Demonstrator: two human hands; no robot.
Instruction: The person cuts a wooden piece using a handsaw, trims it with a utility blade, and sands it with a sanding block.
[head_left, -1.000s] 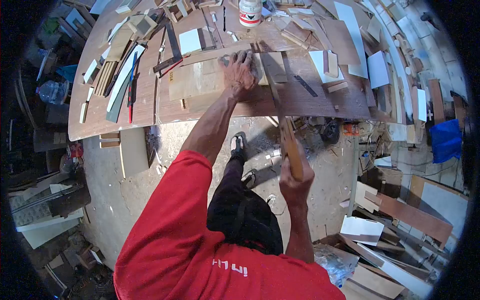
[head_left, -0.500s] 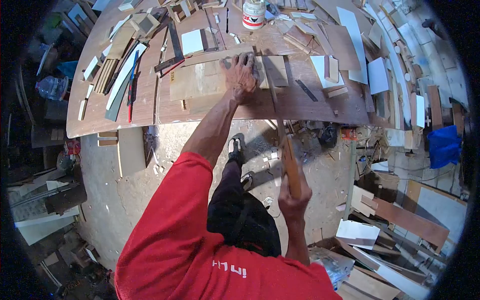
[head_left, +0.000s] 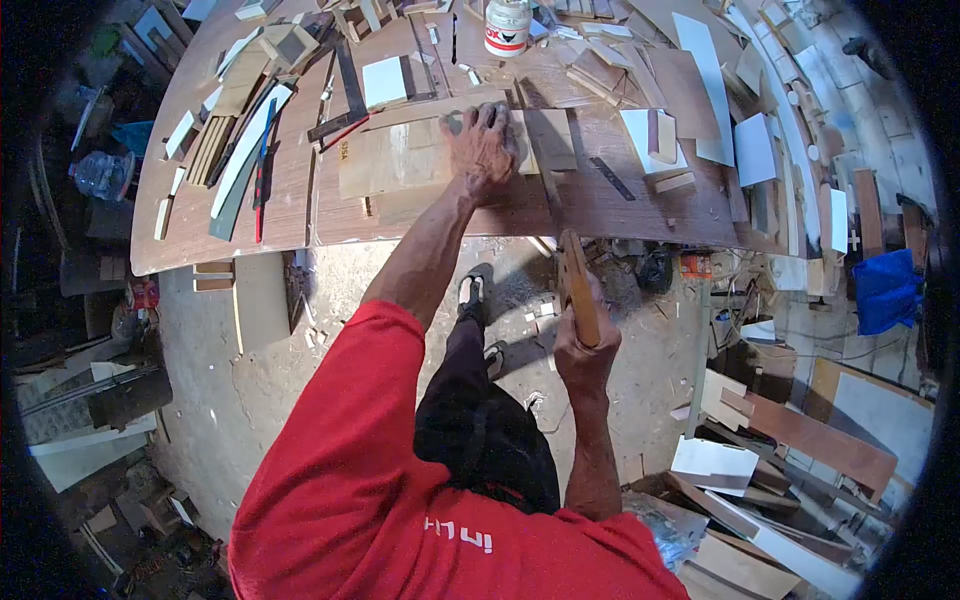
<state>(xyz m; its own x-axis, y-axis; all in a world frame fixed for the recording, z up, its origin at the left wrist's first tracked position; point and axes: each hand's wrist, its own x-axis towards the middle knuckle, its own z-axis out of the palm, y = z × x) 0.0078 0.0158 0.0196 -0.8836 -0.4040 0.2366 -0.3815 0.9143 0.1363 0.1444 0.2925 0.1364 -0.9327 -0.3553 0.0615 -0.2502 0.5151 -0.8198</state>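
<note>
My left hand (head_left: 482, 145) lies on a pale wooden board (head_left: 385, 160) near the table's front edge, pressing it from above with the fingers apart. In my right hand (head_left: 585, 345), closed around its wooden handle, is a handsaw (head_left: 580, 290). The saw's thin blade runs away from me across the board just right of my left hand. A wood piece (head_left: 550, 140) lies on the right side of the blade. Whether the cut goes right through, I cannot tell.
On the wooden table (head_left: 665, 215) are a white glue jar (head_left: 507, 28), a dark metal strip (head_left: 612, 179), a red pencil (head_left: 345, 133) and several offcuts. A blue-and-red tool (head_left: 266, 170) lies at the left. Scrap boards (head_left: 820, 440) lean at the lower right.
My right hand and the saw have moved forward, toward the table. My left hand and the board have stayed in place.
</note>
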